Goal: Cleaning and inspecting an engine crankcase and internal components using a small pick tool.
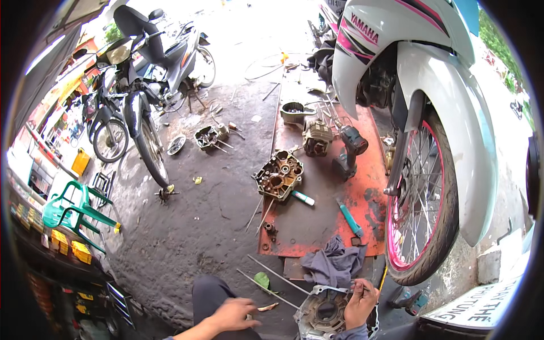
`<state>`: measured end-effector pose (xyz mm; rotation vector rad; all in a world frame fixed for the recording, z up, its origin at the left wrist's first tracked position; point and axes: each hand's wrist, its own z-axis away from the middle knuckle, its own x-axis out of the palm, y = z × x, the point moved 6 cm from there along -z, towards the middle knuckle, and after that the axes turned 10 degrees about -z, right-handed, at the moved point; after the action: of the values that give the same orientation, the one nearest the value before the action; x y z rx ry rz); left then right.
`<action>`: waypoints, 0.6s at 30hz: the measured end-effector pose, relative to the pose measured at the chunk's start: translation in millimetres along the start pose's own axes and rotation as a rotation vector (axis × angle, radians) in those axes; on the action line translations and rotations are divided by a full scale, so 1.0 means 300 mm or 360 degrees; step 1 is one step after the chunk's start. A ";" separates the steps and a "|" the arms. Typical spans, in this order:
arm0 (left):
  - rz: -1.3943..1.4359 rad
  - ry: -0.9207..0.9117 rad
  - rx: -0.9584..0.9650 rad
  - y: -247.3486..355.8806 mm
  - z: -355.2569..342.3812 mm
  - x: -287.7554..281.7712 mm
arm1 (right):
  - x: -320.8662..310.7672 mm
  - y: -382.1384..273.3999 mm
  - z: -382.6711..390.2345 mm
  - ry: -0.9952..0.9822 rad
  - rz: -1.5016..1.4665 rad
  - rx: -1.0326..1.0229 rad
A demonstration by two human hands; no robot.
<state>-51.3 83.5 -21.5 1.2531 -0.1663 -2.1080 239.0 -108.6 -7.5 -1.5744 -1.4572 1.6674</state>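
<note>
An engine crankcase half (323, 310), with a round dark opening and two long studs, sits low in front of me. My right hand (361, 304) is over its right side, fingers curled and pressed together; whatever they hold is too small to make out. Left of the case, my left hand (235, 315) lies over my dark-trousered knee, its fingers loosely extended with nothing in them. A crumpled grey-blue rag (335, 262) lies just beyond the case. Close by on the ground are a green leaf (262, 279) and a dry brown leaf (268, 306).
On the red metal plate (368, 198) lie another engine case (279, 174), a cylinder block (317, 139), a cordless impact driver (351, 143), a small tube (303, 198) and a teal-handled tool (350, 220). A white motorbike's front wheel (419, 198) stands right. A green chair (79, 207) is left.
</note>
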 end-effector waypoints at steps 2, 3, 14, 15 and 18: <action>0.1274 -0.0111 0.0244 0.082 -0.126 0.095 | 0.024 0.007 0.009 -0.0024 -0.0121 0.0076; 0.1842 -0.0210 0.0400 0.130 -0.184 0.150 | 0.040 0.002 0.016 -0.0033 -0.0111 0.0076; 0.3384 -0.0139 0.0857 0.210 -0.300 0.258 | 0.025 -0.346 0.240 0.0256 -0.1318 -0.0190; 0.3375 -0.0191 0.0847 0.196 -0.309 0.277 | 0.040 -0.338 0.254 0.0271 -0.1287 -0.0190; 0.3386 -0.0004 0.0779 0.186 -0.260 0.175 | 0.092 -0.372 0.283 0.0006 -0.1131 -0.0268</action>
<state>22.7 26.2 -77.6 0.5057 -1.3202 -0.1535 116.9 -78.1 60.5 -0.9419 -1.8966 1.1420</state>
